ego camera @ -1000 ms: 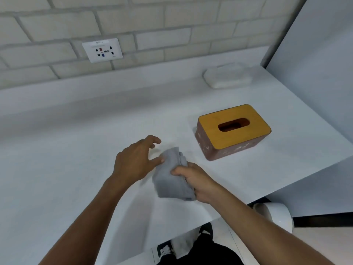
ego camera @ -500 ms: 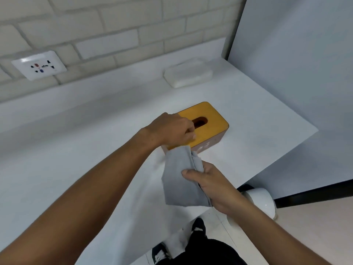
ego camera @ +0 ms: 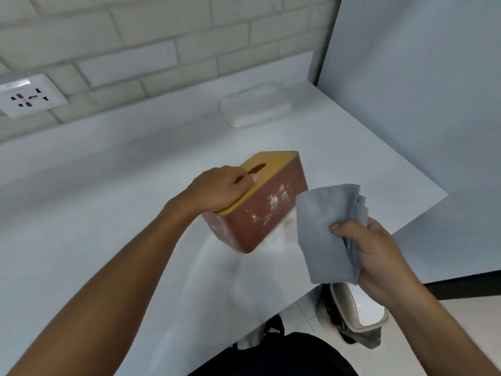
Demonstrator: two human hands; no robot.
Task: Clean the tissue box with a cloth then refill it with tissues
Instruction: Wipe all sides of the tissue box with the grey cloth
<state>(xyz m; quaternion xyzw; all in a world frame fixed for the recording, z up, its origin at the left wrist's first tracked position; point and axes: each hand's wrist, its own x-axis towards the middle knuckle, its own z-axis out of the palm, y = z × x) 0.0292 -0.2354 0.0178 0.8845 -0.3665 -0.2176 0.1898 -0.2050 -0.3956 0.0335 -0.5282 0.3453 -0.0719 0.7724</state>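
Brown tissue box (ego camera: 261, 215), yellow lid (ego camera: 273, 164); grey cloth (ego camera: 325, 232).

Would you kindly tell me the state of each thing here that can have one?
tissue box: tilted, lid on, side smudged white.
left hand: grips the tissue box's lid.
cloth: bunched, held beside the tissue box.
right hand: grips the cloth.
tissue pack: lying flat near the wall, untouched.
wall socket: nothing plugged in.
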